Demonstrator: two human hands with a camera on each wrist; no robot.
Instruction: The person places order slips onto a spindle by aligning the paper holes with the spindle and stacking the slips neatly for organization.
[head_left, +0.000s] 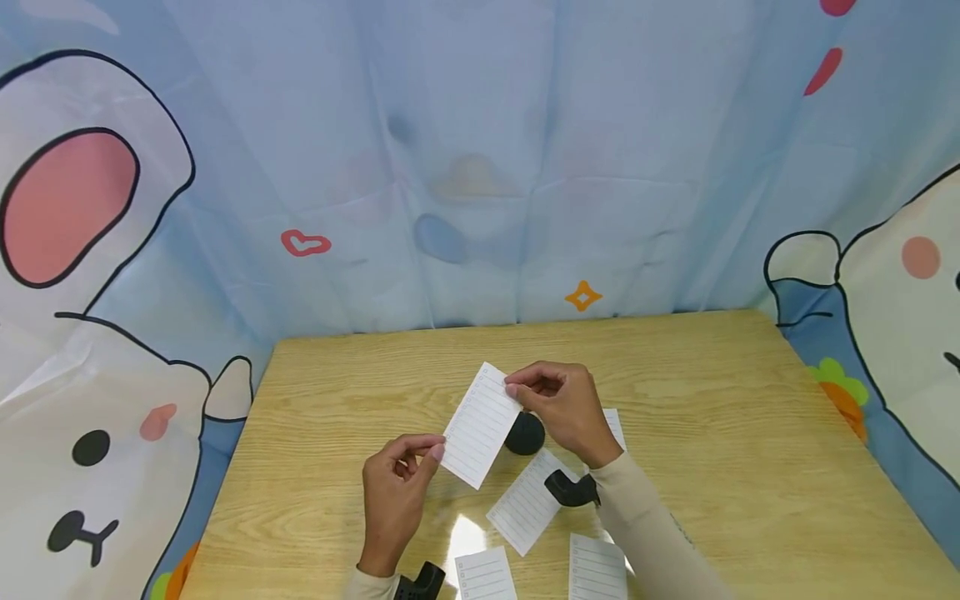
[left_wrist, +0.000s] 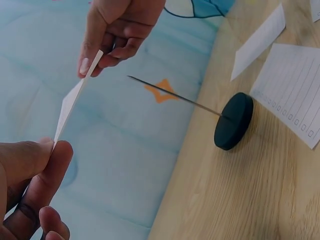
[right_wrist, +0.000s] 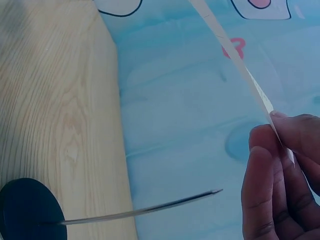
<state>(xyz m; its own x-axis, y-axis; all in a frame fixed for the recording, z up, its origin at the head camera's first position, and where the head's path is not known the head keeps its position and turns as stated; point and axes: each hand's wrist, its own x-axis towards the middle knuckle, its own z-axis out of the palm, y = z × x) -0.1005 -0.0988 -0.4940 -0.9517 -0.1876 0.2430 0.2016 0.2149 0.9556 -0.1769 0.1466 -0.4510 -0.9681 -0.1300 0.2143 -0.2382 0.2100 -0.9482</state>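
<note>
A lined white checklist slip point(head_left: 482, 427) is held up over the table between both hands. My left hand point(head_left: 397, 496) pinches its lower left edge between thumb and finger, while my right hand point(head_left: 567, 410) pinches the upper right edge. Behind the slip stands a bill spike point(head_left: 525, 434) with a round dark base. In the left wrist view the spike's thin metal rod point(left_wrist: 175, 95) rises bare from the base, its tip apart from the paper. The right wrist view shows the pinched slip point(right_wrist: 245, 75) nearly edge-on, away from the pointed tip.
Several similar slips lie on the wooden table point(head_left: 337, 400): one slip point(head_left: 527, 500) in front of the spike, others point(head_left: 486, 575) near the front edge, and one partly behind the right wrist. A printed blue curtain point(head_left: 465, 167) hangs behind the table.
</note>
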